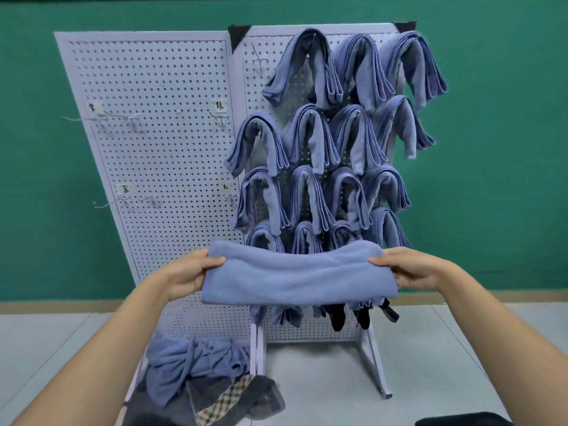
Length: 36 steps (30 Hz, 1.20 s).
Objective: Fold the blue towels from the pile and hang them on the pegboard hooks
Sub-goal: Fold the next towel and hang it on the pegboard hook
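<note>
A person holds a folded, light-blue terry towel [298,276] stretched level between both hands, in front of the lower part of a white perforated metal pegboard [310,332] on angled feet. The left hand [187,272] grips the towel's left end, thumb on top and fingers curled beneath; the right hand [412,267] clasps the right end the same way. The towel hangs in the air, sagging slightly in the middle, touching neither board nor hook.

Behind it, rows of folded blue towels [310,133] are draped over pegs across the right board, from the top edge down to the level of the hands. A second white pegboard [153,149] leans just beside it on the left, carrying several wire hooks [221,118] with small paper labels.

At the foot of the left board, a rumpled pile of unfolded blue towels [184,361] lies on the grey tiled floor [322,379], beside dark grey and plaid cloth [224,398]. A green wall [491,149] fills the background.
</note>
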Available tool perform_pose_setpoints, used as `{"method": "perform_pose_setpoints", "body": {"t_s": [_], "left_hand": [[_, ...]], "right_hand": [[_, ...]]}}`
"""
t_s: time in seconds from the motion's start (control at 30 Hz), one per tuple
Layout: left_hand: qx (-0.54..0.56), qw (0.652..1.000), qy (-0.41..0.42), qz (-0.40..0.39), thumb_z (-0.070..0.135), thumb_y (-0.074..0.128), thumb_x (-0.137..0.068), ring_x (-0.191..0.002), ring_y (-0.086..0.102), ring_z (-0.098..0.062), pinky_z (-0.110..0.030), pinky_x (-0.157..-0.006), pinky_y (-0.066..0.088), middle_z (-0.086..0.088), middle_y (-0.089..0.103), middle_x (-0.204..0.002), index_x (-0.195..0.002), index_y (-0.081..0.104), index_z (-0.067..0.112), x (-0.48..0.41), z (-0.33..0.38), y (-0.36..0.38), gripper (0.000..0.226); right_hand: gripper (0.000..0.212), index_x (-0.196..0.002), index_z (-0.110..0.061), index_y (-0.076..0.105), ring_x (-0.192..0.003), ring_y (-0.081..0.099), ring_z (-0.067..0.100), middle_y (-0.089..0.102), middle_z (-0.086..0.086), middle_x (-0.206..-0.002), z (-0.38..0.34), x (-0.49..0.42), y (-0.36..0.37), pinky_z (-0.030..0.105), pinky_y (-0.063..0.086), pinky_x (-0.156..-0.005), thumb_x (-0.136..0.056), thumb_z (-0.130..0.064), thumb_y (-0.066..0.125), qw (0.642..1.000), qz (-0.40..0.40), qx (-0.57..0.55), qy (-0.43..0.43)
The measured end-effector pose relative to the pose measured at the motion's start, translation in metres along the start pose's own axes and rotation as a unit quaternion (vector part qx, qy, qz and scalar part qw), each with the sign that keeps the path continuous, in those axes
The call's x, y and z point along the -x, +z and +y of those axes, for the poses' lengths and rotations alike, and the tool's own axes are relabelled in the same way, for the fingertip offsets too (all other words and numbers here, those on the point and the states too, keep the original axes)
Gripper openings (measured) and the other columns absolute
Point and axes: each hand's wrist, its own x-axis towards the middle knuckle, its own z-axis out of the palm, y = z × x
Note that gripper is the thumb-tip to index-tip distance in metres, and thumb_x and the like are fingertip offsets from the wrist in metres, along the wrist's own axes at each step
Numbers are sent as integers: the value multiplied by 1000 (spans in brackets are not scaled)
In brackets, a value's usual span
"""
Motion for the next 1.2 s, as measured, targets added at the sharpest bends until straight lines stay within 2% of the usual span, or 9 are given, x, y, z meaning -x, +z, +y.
{"method": "perform_pose_setpoints", "body": {"t_s": [0.07,0.2,0.37,0.43,0.53,0.8,0.9,1.0,1.2], "left_hand": [[-30,1000,-4,7,10,51,-97,-103,66,-22,-33,-82,55,-10,69,-114,-120,59,9,1,-4,-7,24],[-5,999,51,7,13,50,-97,-98,68,-19,-30,-76,58,-7,70,-114,-121,57,12,3,5,-16,25],[56,990,124,27,-1,43,-96,-75,67,-11,-21,-63,57,-3,71,-96,-106,62,14,11,32,-23,26],[41,992,121,26,-1,38,-98,-68,62,-14,-21,-52,53,-2,69,-90,-85,66,19,17,33,-24,37],[45,991,127,3,-4,35,-98,-66,57,-16,-20,-49,49,-4,66,-90,-72,67,22,21,31,-26,48],[89,991,78,-71,32,41,-89,-83,58,-22,-39,-75,50,-5,63,-101,-92,60,14,20,28,-23,26],[13,996,88,9,22,66,-86,-75,58,-16,-28,-61,51,-6,60,-99,-80,60,18,9,20,-12,9],[-8,995,59,75,1,61,-88,-80,62,-17,-24,-61,54,-9,62,-104,-94,63,11,-1,10,-2,12],[-109,987,4,121,-6,54,-91,-94,60,-21,-39,-88,53,-10,61,-115,-102,66,14,-8,-4,24,26]], "right_hand": [[91,-121,10,52,-67,45,19,47,16,-96,5,-6,-1,25,42,-57,-57,-42,90,998,-7,64,3],[41,-120,-2,61,-75,65,19,67,16,-102,-7,-5,10,27,58,-62,-84,-18,69,995,-31,-13,-89],[60,-106,-15,72,-75,59,18,67,14,-105,-17,-6,11,26,57,-68,-51,-29,92,976,-46,-103,-189],[19,-100,-14,74,-68,56,17,62,15,-101,-13,-5,12,24,57,-63,-83,-10,68,979,-34,-102,-175],[40,-97,-10,72,-66,59,17,65,13,-95,-9,-4,15,24,57,-59,-95,7,37,978,-20,-124,-168],[30,-88,-21,66,-76,57,22,64,6,-87,-29,7,23,35,47,-72,-89,-46,49,985,39,-35,-163],[9,-87,-23,62,-70,57,17,59,4,-84,-40,13,33,29,50,-61,-93,-23,54,977,94,19,-189],[20,-97,-20,60,-54,56,9,58,3,-79,-60,22,42,22,48,-45,-95,-6,46,964,97,-73,-235],[8,-101,-12,54,-51,62,6,63,2,-63,-122,44,77,24,58,-61,-98,-8,48,940,21,-217,-264]]}}
